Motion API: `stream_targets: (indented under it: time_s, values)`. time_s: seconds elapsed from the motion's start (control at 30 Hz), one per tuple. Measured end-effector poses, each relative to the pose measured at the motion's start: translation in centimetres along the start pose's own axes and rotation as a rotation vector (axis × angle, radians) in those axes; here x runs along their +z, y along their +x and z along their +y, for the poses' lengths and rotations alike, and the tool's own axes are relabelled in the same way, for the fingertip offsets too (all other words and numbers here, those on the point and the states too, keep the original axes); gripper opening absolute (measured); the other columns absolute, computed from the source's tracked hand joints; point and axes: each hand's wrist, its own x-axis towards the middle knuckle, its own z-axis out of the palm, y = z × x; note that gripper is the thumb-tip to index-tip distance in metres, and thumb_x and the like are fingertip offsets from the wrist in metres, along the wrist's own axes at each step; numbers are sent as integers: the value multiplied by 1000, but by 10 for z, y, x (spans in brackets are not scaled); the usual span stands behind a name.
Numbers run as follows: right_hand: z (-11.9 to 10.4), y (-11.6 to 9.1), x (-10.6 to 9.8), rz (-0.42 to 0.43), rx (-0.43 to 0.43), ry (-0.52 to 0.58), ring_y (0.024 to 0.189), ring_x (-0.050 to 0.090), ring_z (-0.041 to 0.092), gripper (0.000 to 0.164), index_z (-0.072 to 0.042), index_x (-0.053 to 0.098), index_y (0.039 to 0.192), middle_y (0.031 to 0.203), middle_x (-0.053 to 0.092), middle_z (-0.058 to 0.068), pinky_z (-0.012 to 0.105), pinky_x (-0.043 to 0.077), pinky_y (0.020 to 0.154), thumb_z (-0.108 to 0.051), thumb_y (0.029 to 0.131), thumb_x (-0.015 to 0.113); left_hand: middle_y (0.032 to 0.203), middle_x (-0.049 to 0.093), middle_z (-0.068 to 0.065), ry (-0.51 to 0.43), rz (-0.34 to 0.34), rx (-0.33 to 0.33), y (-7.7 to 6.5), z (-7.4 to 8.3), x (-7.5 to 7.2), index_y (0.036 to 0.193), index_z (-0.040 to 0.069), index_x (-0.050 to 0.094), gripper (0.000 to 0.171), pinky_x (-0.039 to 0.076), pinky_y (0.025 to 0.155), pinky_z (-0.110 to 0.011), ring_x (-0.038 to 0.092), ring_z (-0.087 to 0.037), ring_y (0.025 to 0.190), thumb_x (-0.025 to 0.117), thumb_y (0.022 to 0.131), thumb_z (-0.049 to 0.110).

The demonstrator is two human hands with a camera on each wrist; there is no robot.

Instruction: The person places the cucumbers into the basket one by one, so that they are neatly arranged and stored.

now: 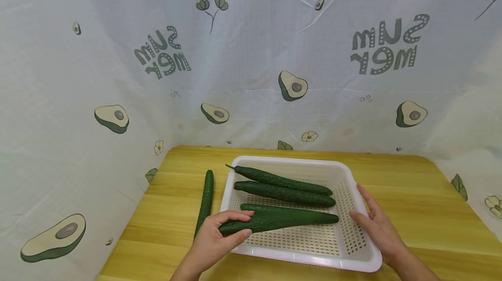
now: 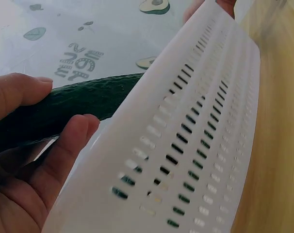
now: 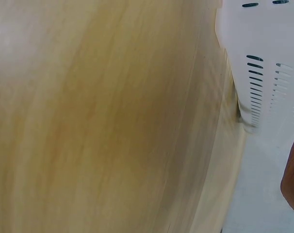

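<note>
My left hand (image 1: 217,236) grips a dark green cucumber (image 1: 274,221) near one end, thumb on one side and fingers on the other. The cucumber slants over the front part of a white perforated plastic basket (image 1: 298,258). In the left wrist view the cucumber (image 2: 96,94) passes above the basket's rim. Behind it, another cucumber (image 1: 251,207) is partly hidden. Two more, a stemmed cucumber (image 1: 270,178) and a thicker cucumber (image 1: 282,193), lie side by side at the back of the basket. My right hand (image 1: 379,231) holds the basket's right rim, thumb over the inside edge.
A single cucumber (image 1: 205,200) lies on the wood-grain table (image 1: 145,233), left of the basket, its near end behind my left hand. A white cloth (image 1: 251,54) printed with avocados hangs behind and beside the table.
</note>
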Motion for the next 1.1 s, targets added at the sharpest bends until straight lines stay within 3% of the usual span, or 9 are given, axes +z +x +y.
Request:
stream_targets:
  time_s: [0.27, 0.7, 0.83, 0.93, 1.1]
  values:
    - [2, 1, -2, 3, -1, -6, 96, 74, 23, 80, -37, -5, 165, 148, 41, 43, 51, 63, 74, -17, 109, 48, 137, 67, -9, 38, -176, -26, 13, 4, 13, 119, 19, 72, 22, 47, 110, -30, 60, -17, 132, 70, 98, 28]
    - [4, 1, -1, 5, -14, 36, 92, 75, 19, 80, -35, -2, 166, 139, 58, 28, 50, 63, 74, -12, 108, 49, 141, 66, -3, 79, -324, -39, 29, 8, 33, 122, 19, 71, 22, 51, 96, -21, 58, -16, 134, 66, 101, 26]
    - [4, 1, -1, -1, -19, 38, 92, 75, 20, 80, -35, -2, 166, 140, 56, 32, 51, 63, 73, -12, 108, 48, 143, 64, -2, 83, -348, -67, 31, 9, 36, 122, 19, 71, 22, 49, 91, -18, 57, -15, 135, 64, 102, 25]
    - [4, 2, -1, -9, -23, 35, 93, 75, 20, 80, -34, -4, 165, 144, 49, 38, 51, 63, 73, -13, 108, 47, 145, 63, -3, 108, -357, -52, 32, 10, 36, 123, 18, 70, 23, 48, 84, -17, 56, -16, 136, 62, 103, 25]
    - [4, 2, -3, -23, -14, 34, 96, 74, 20, 80, -36, -5, 165, 150, 36, 44, 52, 63, 74, -14, 109, 46, 147, 61, -1, 171, -381, -27, 34, 12, 38, 126, 17, 69, 25, 48, 89, -18, 58, -12, 132, 60, 105, 27]
